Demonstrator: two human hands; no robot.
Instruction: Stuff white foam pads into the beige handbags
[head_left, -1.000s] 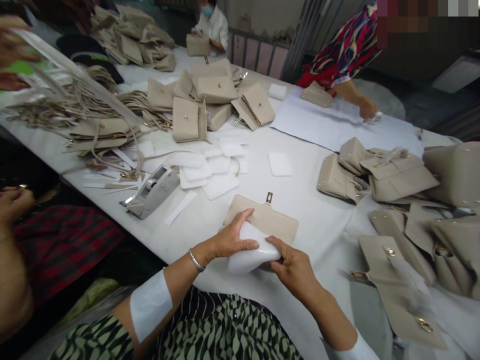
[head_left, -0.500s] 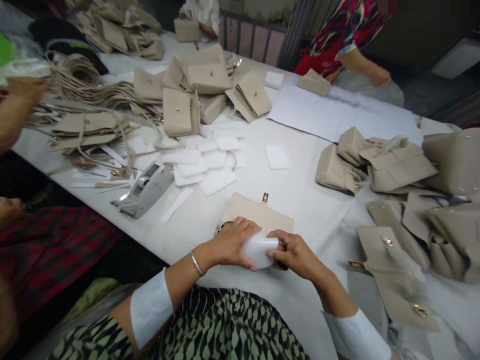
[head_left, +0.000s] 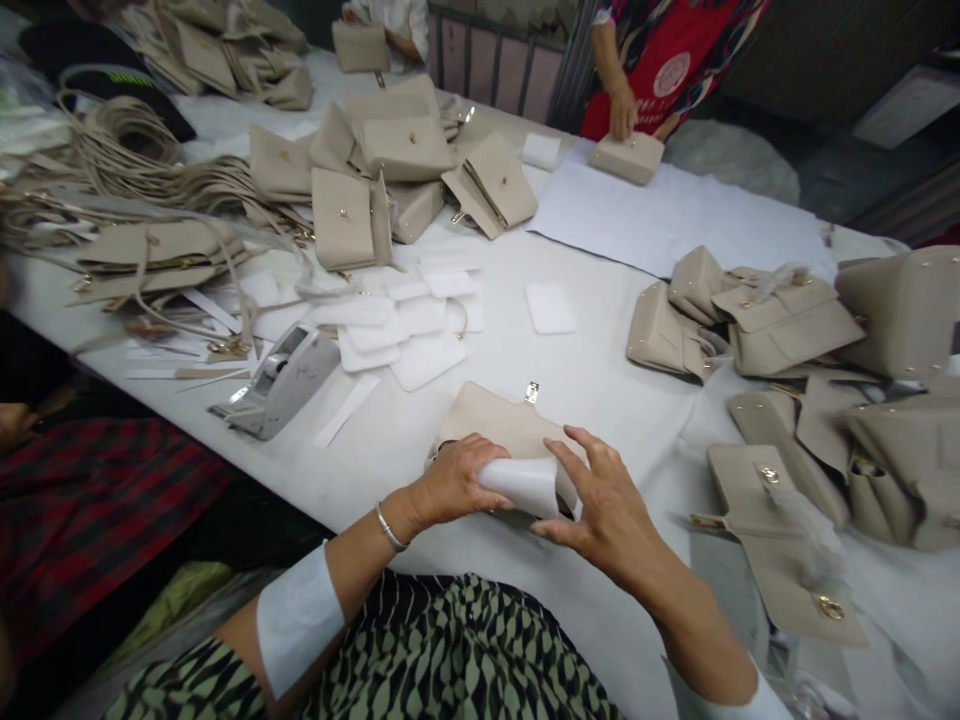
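Observation:
A beige handbag (head_left: 491,412) lies in front of me, its flap spread away from me and a gold clasp tab at the flap's far edge. Over the bag's near part a white padding sheet (head_left: 525,484) is bent into a curve. My left hand (head_left: 454,482) is closed around the sheet's left end, thumb below and fingers on top. At the sheet's right end, my right hand (head_left: 611,500) has its thumb and fingers spread apart. Whether its fingertips touch the sheet or the bag I cannot tell. My left hand covers the bag's left side.
White padding sheets (head_left: 397,330) and a tape dispenser (head_left: 281,378) are to the left. Beige bags (head_left: 412,145) and coiled straps (head_left: 135,150) stand behind them. More bags (head_left: 787,325) crowd the right. Across the table, a person in a red apron (head_left: 675,65) handles a bag (head_left: 628,157).
My right hand has gone from pinching the padding sheet to spread fingers. The sheet is now curved lower over the bag. The person opposite now has a hand on their bag.

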